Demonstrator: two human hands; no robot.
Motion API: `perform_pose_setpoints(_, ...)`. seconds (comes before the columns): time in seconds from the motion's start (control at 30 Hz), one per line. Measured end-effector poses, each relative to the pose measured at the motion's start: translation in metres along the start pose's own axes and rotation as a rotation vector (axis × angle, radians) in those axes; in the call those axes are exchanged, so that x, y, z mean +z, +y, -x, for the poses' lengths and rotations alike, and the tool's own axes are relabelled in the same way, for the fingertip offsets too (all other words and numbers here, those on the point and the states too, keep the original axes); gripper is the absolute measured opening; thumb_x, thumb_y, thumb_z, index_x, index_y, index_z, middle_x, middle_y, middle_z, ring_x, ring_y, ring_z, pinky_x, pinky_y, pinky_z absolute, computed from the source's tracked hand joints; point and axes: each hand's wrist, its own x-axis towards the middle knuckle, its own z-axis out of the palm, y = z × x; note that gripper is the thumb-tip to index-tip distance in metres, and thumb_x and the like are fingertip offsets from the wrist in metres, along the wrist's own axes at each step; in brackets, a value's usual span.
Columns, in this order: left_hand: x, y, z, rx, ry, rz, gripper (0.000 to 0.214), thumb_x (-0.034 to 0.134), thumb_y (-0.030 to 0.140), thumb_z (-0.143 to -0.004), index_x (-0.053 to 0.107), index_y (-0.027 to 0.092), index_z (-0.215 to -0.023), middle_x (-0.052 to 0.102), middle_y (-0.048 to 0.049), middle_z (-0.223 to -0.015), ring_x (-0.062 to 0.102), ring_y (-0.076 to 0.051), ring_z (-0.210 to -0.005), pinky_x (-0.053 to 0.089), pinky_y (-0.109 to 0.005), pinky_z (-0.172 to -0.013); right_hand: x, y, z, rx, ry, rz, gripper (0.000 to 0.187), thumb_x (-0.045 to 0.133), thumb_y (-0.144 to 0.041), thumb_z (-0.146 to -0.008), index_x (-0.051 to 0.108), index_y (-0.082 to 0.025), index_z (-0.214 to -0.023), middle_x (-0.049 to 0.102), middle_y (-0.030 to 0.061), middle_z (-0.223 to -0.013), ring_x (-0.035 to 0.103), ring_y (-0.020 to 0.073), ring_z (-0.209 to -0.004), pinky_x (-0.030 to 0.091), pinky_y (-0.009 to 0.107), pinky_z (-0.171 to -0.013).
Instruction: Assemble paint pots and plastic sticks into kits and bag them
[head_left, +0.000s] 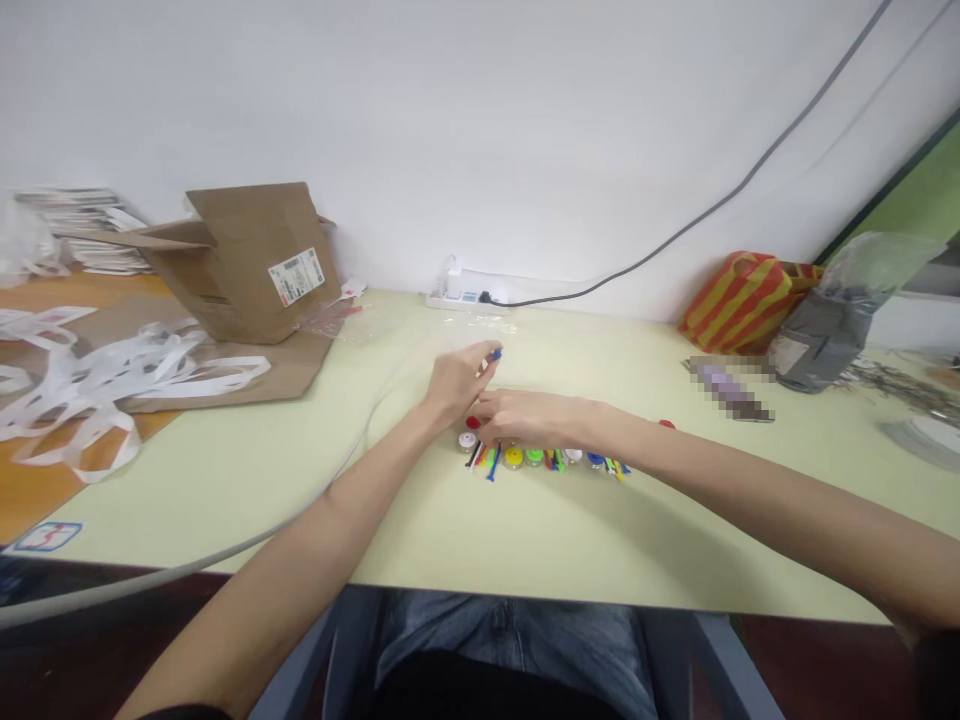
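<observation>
Blue plastic piece (pixel 496 353) – too small to name exactly – is pinched narrowly in the fingertips of the left hand (pixel 455 380), raised over the pale green bench (pixel 225 500). The right hand (pixel 529 418) is held flat, nothing seen in it, its fingers just above a red cap (pixel 472 422). Small spools (pixel 514 457) and coloured cable ties (pixel 493 464) are lined up just nearer – left to right.
</observation>
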Motion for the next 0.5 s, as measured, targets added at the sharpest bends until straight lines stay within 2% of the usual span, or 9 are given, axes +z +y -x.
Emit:
perform_pose_setpoints(0.1,0.0014,-0.0012,-0.0001,0.007,0.005,-0.001,0.028,0.054,0.024,-0.094,0.065,0.027,-0.12,0.075,0.0015,-0.099,0.069,-0.014,-0.077,0.05,-0.026,-0.074,0.0024,0.0008,-0.0001,-0.194,-0.035,0.079,0.025,0.059,-0.001,-0.084,0.063,-0.02,-0.068,0.063,0.004,-0.079,0.054,0.02,-0.081,0.046,0.035,-0.081)
perform_pose_setpoints(0.23,0.0029,-0.002,-0.0007,-0.004,-0.001,-0.022,0.028,0.055,0.024,-0.093,0.066,0.027,-0.118,0.075,0.0011,-0.096,0.069,-0.015,-0.077,0.05,-0.026,-0.074,0.0032,0.0024,0.0011,-0.296,-0.03,0.242,0.024,0.054,-0.004,-0.091,0.066,-0.018,-0.076,0.061,0.0052,-0.083,0.053,0.0194,-0.082,0.045,0.035,-0.083)
perform_pose_setpoints(0.37,0.0042,-0.0027,-0.0017,-0.022,-0.023,-0.025,0.027,0.056,0.023,-0.091,0.066,0.027,-0.116,0.075,0.0011,-0.093,0.068,-0.015,-0.075,0.05,-0.026,-0.072,0.0026,0.0031,0.0016,-0.324,-0.044,0.387,0.023,0.05,-0.006,-0.095,0.068,-0.018,-0.086,0.059,0.0058,-0.088,0.05,0.0201,-0.088,0.043,0.036,-0.086)
perform_pose_setpoints(0.5,0.0006,-0.0013,-0.0014,-0.04,-0.041,-0.015,0.028,0.055,0.022,-0.09,0.067,0.027,-0.115,0.075,0.0013,-0.091,0.068,-0.015,-0.075,0.049,-0.026,-0.071,-0.0024,-0.0038,0.0005,-0.289,-0.065,0.418,0.026,0.048,-0.004,-0.094,0.068,-0.019,-0.089,0.056,0.0048,-0.086,0.048,0.0198,-0.087,0.042,0.034,-0.083)
